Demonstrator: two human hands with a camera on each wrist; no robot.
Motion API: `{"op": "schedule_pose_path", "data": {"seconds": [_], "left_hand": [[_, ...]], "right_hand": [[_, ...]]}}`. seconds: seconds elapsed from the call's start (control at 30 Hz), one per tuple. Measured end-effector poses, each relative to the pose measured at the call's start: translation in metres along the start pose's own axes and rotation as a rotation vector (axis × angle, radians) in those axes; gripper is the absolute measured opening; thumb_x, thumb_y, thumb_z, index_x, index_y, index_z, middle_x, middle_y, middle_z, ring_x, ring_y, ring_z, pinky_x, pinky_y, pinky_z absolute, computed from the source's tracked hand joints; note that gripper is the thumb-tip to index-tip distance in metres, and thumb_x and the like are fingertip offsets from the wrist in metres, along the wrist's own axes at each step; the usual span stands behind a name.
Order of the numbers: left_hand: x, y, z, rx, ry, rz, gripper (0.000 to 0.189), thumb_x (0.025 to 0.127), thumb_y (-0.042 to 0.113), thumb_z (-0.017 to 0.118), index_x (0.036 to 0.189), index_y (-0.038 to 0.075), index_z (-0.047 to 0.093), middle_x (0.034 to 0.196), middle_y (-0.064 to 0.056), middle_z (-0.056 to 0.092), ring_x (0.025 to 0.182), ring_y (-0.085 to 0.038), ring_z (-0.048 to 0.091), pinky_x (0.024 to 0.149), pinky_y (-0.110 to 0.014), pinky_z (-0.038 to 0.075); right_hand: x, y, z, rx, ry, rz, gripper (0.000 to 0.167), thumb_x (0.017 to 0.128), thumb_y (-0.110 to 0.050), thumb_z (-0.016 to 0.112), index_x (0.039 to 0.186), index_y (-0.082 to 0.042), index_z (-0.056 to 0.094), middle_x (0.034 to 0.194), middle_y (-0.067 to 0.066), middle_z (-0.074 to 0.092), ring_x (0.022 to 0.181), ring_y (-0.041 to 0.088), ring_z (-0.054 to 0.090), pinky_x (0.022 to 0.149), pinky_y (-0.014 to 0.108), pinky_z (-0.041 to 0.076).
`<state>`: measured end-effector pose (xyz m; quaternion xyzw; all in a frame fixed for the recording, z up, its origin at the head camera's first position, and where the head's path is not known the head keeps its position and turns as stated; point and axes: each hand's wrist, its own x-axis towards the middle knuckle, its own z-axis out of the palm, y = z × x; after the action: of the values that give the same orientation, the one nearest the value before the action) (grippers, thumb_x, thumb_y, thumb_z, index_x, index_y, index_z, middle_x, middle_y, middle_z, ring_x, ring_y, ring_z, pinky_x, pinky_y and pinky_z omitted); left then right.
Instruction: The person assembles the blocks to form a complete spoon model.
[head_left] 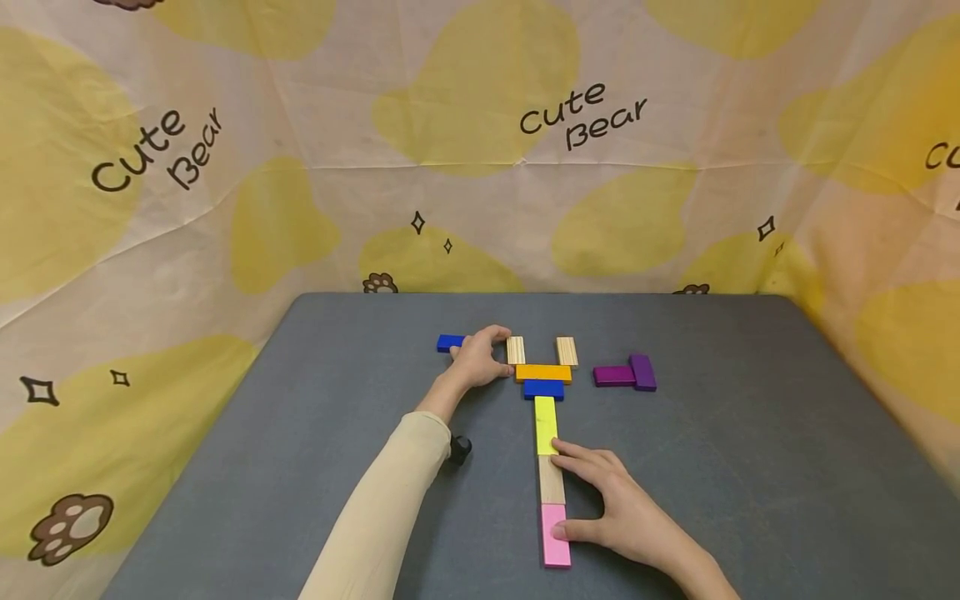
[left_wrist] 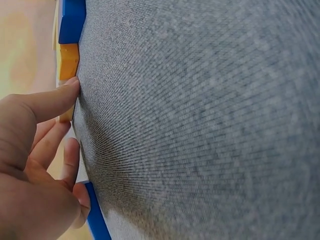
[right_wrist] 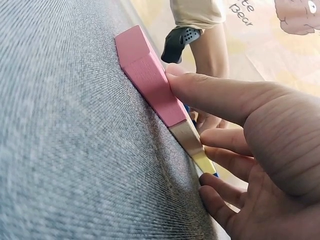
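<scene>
Left striped block: the left striped block (head_left: 516, 350) is lying near-to-far at the left end of the orange block (head_left: 543, 374).
Left hand: the left hand (head_left: 478, 358) is pinching that block with thumb and fingertips, probably to square it up.
Right hand: the right hand (head_left: 630, 504) is holding nothing; its loosely extended fingers and thumb are resting along the stem, perhaps steadying it.
Stem: the pink block (head_left: 556, 552), plain block (head_left: 551, 485) and yellow block (head_left: 544, 421) are running end to end, near to far, meeting the middle blue block (head_left: 543, 390), which is touching the orange one.
Right striped block: the right striped block (head_left: 567, 352) is mirroring the left, seemingly for symmetry.
Sides: two purple blocks (head_left: 612, 377) are touching at right; another blue block (head_left: 447, 342) is lying far left, partly hidden.
Finish: painted and bare-grained rectangular bars are lying flat.
Bench: the grey bench (head_left: 712, 467) is showing a ribbed, fabric-like texture.
</scene>
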<state>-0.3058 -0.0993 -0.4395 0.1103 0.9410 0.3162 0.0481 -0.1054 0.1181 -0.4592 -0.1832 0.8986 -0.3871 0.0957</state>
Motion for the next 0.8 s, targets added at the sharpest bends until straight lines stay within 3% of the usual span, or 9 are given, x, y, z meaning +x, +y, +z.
{"op": "schedule_pose_path", "data": {"seconds": [0.23,0.43,0.63,0.8], "left_hand": [[-0.001,-0.001,-0.001,-0.020,-0.009,0.003,0.059,0.084,0.014,0.080,0.138,0.016,0.055,0.138,0.001,0.056,0.118,-0.029,0.051,0.101,-0.057,0.020],[-0.008,-0.011,-0.008,-0.072,0.003,0.089,0.065,0.081,0.010,0.082,0.140,0.016,0.053,0.141,-0.001,0.053,0.116,-0.026,0.054,0.103,-0.055,0.022],[-0.022,-0.044,-0.038,-0.197,0.084,0.157,0.064,0.080,0.015,0.084,0.138,0.016,0.055,0.137,-0.002,0.055,0.116,-0.026,0.051,0.095,-0.046,0.041],[-0.026,-0.078,-0.064,-0.274,0.160,0.104,0.059,0.083,0.012,0.081,0.136,0.012,0.056,0.136,-0.005,0.056,0.121,-0.031,0.047,0.096,-0.048,0.041]], "right_hand": [[0.001,-0.001,-0.001,-0.004,-0.007,0.001,0.080,0.072,-0.054,0.082,0.141,-0.022,0.056,0.150,-0.013,0.038,0.124,0.015,0.034,0.097,0.051,0.041],[0.000,0.001,0.000,-0.016,0.004,-0.006,0.080,0.072,-0.056,0.081,0.140,-0.022,0.056,0.150,-0.014,0.037,0.125,0.015,0.034,0.097,0.051,0.041],[-0.001,0.002,0.002,-0.030,0.021,-0.023,0.079,0.073,-0.056,0.081,0.141,-0.023,0.056,0.150,-0.016,0.037,0.126,0.011,0.033,0.097,0.045,0.043],[-0.002,0.002,0.002,-0.023,0.038,-0.032,0.079,0.073,-0.054,0.082,0.140,-0.024,0.056,0.150,-0.016,0.037,0.126,0.010,0.033,0.096,0.041,0.045]]}}
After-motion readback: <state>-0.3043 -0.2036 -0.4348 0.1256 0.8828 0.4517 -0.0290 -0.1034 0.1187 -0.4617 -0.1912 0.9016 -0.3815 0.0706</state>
